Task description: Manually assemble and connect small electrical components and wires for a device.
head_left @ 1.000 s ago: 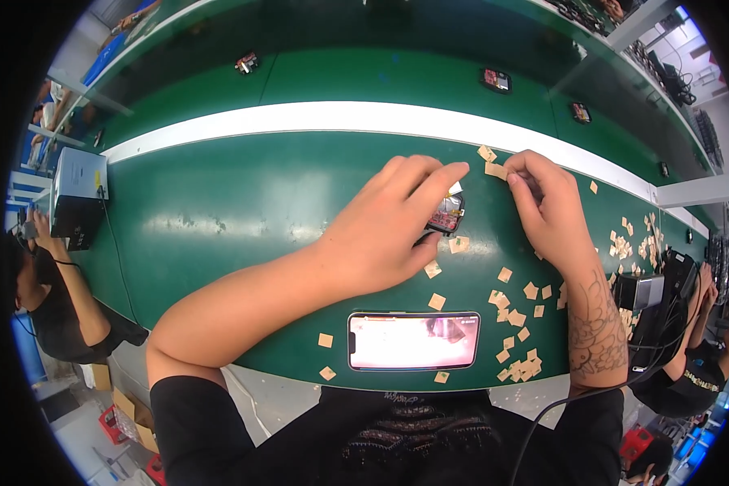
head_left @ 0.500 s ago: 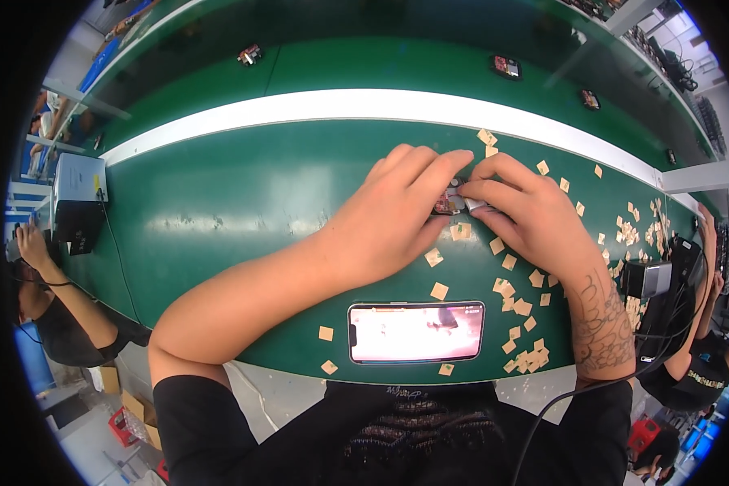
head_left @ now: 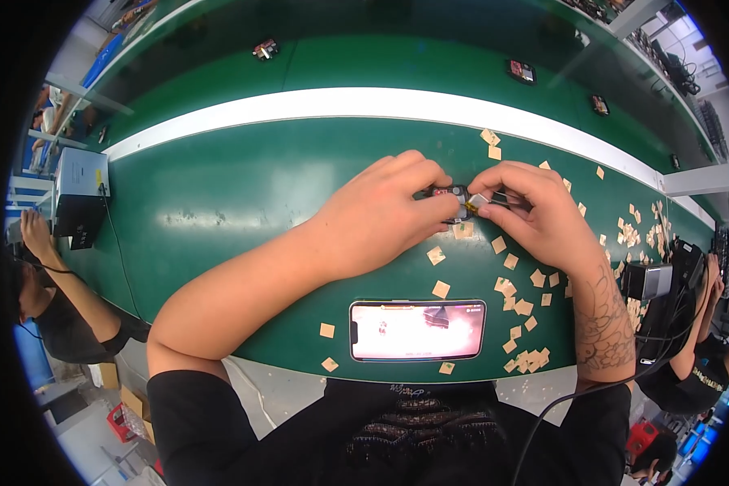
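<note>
Between my hands is a small dark device (head_left: 461, 193) with an exposed red circuit board and an open casing. My left hand (head_left: 385, 206) grips its left side, thumb and fingers closed around it. My right hand (head_left: 535, 206) pinches a small silver pouch battery (head_left: 479, 201) with yellow tape at its edge. The battery is tilted at the device's right side; whether the two are joined by a wire is too small to tell. Below the device lies a beige square sticker (head_left: 463, 231). Nearer me a smartphone (head_left: 417, 330) lies flat, its screen lit.
Many beige stickers (head_left: 523, 308) are scattered on the right of the green table (head_left: 219, 194). A metal box (head_left: 646, 279) and a cable stand at right. Beyond the white rail (head_left: 364, 101), a green belt carries similar devices (head_left: 522, 71). Co-workers (head_left: 73, 308) sit on both sides.
My left fingers have come down lower on the device. The silver battery now shows tilted up in my right fingers. Devices on the far belt have shifted right, and the phone's picture has changed.
</note>
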{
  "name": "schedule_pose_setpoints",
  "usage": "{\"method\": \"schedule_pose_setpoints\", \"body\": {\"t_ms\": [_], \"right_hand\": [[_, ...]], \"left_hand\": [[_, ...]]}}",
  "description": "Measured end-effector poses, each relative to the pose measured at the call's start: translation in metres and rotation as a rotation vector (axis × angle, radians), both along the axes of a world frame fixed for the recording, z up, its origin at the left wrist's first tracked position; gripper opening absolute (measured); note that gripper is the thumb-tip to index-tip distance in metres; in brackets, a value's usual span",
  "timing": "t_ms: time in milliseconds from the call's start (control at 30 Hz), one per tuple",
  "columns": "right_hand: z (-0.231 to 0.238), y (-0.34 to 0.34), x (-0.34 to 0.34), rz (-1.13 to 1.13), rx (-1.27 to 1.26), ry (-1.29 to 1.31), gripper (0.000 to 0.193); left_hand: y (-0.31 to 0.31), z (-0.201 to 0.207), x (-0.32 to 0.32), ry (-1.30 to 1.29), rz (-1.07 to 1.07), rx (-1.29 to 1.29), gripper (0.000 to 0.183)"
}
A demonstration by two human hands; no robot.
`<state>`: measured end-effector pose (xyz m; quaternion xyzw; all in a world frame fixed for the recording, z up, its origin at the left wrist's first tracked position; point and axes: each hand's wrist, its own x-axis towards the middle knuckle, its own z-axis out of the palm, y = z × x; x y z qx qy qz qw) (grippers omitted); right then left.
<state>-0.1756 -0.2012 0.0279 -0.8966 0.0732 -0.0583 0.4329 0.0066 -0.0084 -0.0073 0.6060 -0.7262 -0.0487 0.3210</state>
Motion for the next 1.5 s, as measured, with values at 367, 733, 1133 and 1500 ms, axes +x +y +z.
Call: {"method": "schedule_pose_setpoints", "body": {"t_ms": [367,733,1133,1500], "right_hand": [[0.002,0.028,0.002,-0.097,-0.191,-0.039,0.019],[-0.01,0.034,0.002,-0.193,-0.077,-0.072,0.021],[-0.015,0.036,0.004,-0.226,-0.029,-0.034,0.021],[-0.019,0.03,0.004,-0.136,-0.075,-0.119,0.024]], "left_hand": [[0.002,0.0,0.001,-0.243,-0.007,-0.015,0.031],[0.0,0.004,-0.003,0.092,0.035,0.0,0.033],[0.002,0.002,-0.003,0.157,0.062,0.022,0.035],[0.001,0.002,-0.004,0.184,0.068,0.043,0.038]]}}
